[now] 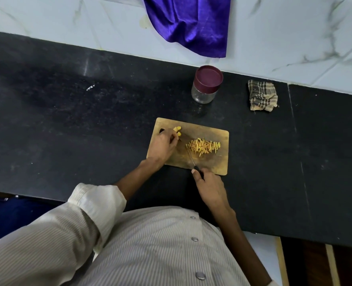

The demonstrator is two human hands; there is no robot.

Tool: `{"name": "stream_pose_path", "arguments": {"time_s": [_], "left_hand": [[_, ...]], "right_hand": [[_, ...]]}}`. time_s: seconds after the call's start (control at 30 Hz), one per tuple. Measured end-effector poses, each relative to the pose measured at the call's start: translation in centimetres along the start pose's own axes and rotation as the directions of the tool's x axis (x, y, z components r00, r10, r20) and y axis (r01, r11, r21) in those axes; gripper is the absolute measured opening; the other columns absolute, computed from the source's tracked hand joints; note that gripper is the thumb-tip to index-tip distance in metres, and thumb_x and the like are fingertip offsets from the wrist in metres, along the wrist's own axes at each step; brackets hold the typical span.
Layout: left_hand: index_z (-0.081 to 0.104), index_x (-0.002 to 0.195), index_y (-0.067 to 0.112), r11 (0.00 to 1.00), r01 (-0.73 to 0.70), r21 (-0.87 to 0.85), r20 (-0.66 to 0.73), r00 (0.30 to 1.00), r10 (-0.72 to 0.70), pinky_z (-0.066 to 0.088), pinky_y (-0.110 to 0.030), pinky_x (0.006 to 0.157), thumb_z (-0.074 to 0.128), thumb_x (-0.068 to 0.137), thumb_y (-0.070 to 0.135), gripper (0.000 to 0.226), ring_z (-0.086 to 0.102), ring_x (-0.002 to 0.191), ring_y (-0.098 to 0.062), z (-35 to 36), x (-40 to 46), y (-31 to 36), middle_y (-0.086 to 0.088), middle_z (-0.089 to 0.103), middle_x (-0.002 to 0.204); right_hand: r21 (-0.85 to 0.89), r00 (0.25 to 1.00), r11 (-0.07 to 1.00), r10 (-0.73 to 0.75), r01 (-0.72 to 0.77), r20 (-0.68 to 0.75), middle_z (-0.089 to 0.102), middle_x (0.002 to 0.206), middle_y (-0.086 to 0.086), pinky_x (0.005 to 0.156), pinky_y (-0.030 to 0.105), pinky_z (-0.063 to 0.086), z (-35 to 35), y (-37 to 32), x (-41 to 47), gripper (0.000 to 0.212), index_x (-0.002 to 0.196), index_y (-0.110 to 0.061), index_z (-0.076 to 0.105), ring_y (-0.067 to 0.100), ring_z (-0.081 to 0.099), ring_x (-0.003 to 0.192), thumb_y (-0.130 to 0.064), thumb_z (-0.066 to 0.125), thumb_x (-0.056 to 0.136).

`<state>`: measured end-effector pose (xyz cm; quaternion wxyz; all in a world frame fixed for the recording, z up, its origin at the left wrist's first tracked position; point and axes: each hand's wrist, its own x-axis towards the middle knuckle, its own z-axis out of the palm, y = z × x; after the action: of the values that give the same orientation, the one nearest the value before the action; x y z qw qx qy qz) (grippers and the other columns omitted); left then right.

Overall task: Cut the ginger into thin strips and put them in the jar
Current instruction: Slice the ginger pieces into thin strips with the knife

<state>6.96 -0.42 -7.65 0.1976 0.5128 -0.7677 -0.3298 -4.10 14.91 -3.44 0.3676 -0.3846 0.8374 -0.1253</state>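
Black counter [67, 120]: one board [218, 162], one lidded jar [205, 87], left hand [162, 147] pinching ginger [177, 131], right hand [210, 186] around knife [193, 162].

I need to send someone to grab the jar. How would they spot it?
On the black counter, look past the wooden cutting board toward the tiled wall. The jar stands there, left of a folded checked cloth: clear glass, with a maroon lid.
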Motion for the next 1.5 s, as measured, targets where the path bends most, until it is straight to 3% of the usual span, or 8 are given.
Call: {"name": "stream_pose_path", "arguments": {"time_s": [0.23,0.37,0.57,0.73,1.0,1.13,1.27,1.5], "left_hand": [[0.066,0.11,0.012,0.989,-0.039,-0.14,0.023,0.999,0.043,0.053,-0.026,0.087,0.064,0.09,0.012,0.02,0.063,0.096,-0.009,1.1,-0.2,1.3,-0.001,0.068,0.108],[0.068,0.112,0.008,1.0,-0.006,-0.028,-0.035,0.999,0.005,0.05,-0.024,0.087,0.055,0.092,0.003,0.024,0.064,0.096,-0.018,0.6,0.1,0.7,-0.01,0.065,0.115],[0.065,0.119,0.011,0.993,-0.012,0.115,0.058,0.998,0.005,0.05,-0.041,0.089,0.05,0.094,0.009,0.029,0.061,0.103,-0.027,1.2,-0.7,1.4,-0.011,0.059,0.122],[0.062,0.125,0.016,0.987,-0.129,0.094,0.178,0.978,0.111,0.048,-0.042,0.094,0.046,0.093,0.004,0.038,0.054,0.114,-0.023,1.8,-1.2,2.4,-0.006,0.056,0.127],[0.067,0.116,0.017,0.998,-0.037,0.041,-0.017,0.999,0.038,0.046,-0.023,0.085,0.053,0.095,0.012,0.026,0.059,0.1,-0.016,0.3,0.1,0.5,-0.003,0.057,0.117],[0.063,0.123,0.023,0.987,-0.065,0.148,0.082,0.995,0.053,0.052,-0.041,0.084,0.053,0.096,0.018,0.03,0.057,0.099,-0.019,-0.5,1.7,0.2,-0.002,0.051,0.116],[0.063,0.125,0.024,0.952,-0.143,0.269,0.163,0.981,0.101,0.047,-0.031,0.083,0.054,0.096,0.022,0.03,0.057,0.102,-0.018,-0.7,2.1,0.5,-0.001,0.048,0.124],[0.064,0.106,0.016,0.958,-0.179,0.226,0.114,0.981,0.156,0.039,-0.019,0.075,0.06,0.092,0.019,0.015,0.058,0.097,-0.016,-1.0,2.1,0.8,-0.002,0.051,0.122]], "right_hand": [[-0.012,1.0,1.0,0.008,-0.008,-0.009,0.066,0.107,0.011,0.085,0.044,0.05,-0.1,0.4,0.1,0.04,0.116,-0.016,0.06,0.032,0.062,0.1,-0.048,0.04,0.103],[-0.017,1.0,1.0,0.015,-0.015,0.001,0.066,0.108,0.011,0.086,0.045,0.051,0.1,0.5,0.1,0.041,0.119,-0.017,0.06,0.032,0.062,0.1,-0.049,0.04,0.102],[-0.03,1.0,1.0,0.002,-0.001,0.02,0.065,0.114,0.011,0.09,0.046,0.05,0.3,0.2,0.1,0.04,0.123,-0.019,0.058,0.033,0.061,0.106,-0.048,0.04,0.102],[-0.032,1.0,0.999,0.001,-0.001,0.015,0.064,0.119,0.014,0.089,0.044,0.049,0.1,0.4,0.1,0.04,0.124,-0.018,0.058,0.036,0.059,0.11,-0.047,0.041,0.103],[-0.021,1.0,1.0,-0.002,0.002,0.023,0.066,0.113,0.01,0.09,0.048,0.051,0.3,0.5,0.1,0.043,0.123,-0.018,0.059,0.032,0.062,0.105,-0.05,0.04,0.102],[-0.016,1.0,1.0,-0.007,0.007,0.028,0.066,0.114,0.01,0.09,0.048,0.051,0.1,0.4,0.0,0.043,0.126,-0.017,0.058,0.03,0.062,0.105,-0.049,0.04,0.102],[0.001,1.0,1.0,-0.008,0.008,0.015,0.066,0.113,0.01,0.09,0.047,0.051,-0.1,0.3,0.0,0.042,0.123,-0.016,0.059,0.031,0.062,0.105,-0.047,0.041,0.102],[-0.002,0.999,1.0,-0.023,0.023,0.042,0.066,0.111,0.012,0.088,0.046,0.051,0.0,-0.2,0.2,0.041,0.117,-0.013,0.06,0.031,0.062,0.103,-0.046,0.041,0.103]]}}
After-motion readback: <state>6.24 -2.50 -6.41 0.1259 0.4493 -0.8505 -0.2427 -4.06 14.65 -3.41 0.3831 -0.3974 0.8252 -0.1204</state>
